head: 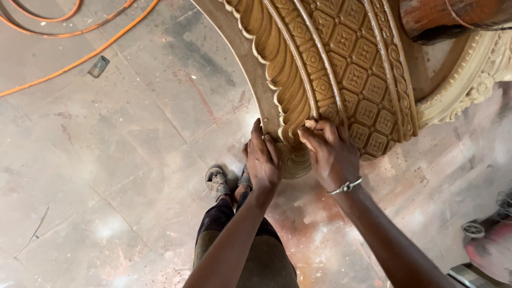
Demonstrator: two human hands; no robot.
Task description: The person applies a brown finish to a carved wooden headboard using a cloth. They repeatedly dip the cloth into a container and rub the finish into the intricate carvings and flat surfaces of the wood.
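**Both hands work the lower end of a carved wooden arch**

The left hand (262,159) lies flat and open against the bottom edge of the carved arch (341,58), fingers pointing up, grasping nothing. The right hand (330,152) curls over the leaf-carved border and pinches a small pale scrap, likely sandpaper (310,124), against the wood. The arch stands upright on the dusty stone floor (122,160), its lower end just in front of the person's sandalled foot (216,181).

Risks, as I judge them: the piece seems to rest on a narrow end, so a hard push could tip or slide it toward the foot. Pressing too firmly on the fine leaf ridges could round them off. The orange cable (80,56) looped on the floor could trip someone stepping back.

Counted: 2 hands, 1 carved arch, 1 paler carved frame (469,85) behind it, 1 metal bracelet (346,186), 1 foot in view, 1 orange cable, 1 small dark block (98,66) on the floor.
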